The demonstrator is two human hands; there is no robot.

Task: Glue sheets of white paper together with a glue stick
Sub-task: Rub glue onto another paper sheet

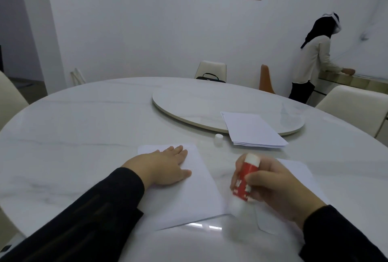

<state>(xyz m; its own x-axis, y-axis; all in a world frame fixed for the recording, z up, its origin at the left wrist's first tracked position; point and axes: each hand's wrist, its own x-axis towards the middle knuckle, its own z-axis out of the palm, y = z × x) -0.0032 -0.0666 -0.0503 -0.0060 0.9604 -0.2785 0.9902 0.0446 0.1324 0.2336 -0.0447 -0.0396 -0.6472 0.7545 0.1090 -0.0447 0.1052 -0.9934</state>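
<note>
A white paper sheet [189, 194] lies on the marble table in front of me. My left hand [165, 167] rests flat on its upper left part, fingers spread. My right hand [275, 190] grips a red and white glue stick [245, 180], tilted, with its blurred lower tip at the sheet's right lower corner. A second white sheet [298, 169] lies under and beside my right hand. The glue stick's white cap [218, 138] stands on the table behind the sheets.
A stack of white paper [252, 130] lies half on the round turntable [199, 102] at the table's middle. Chairs ring the table; a black bag [210, 78] sits on the far one. A person [312, 60] stands at a counter, back right.
</note>
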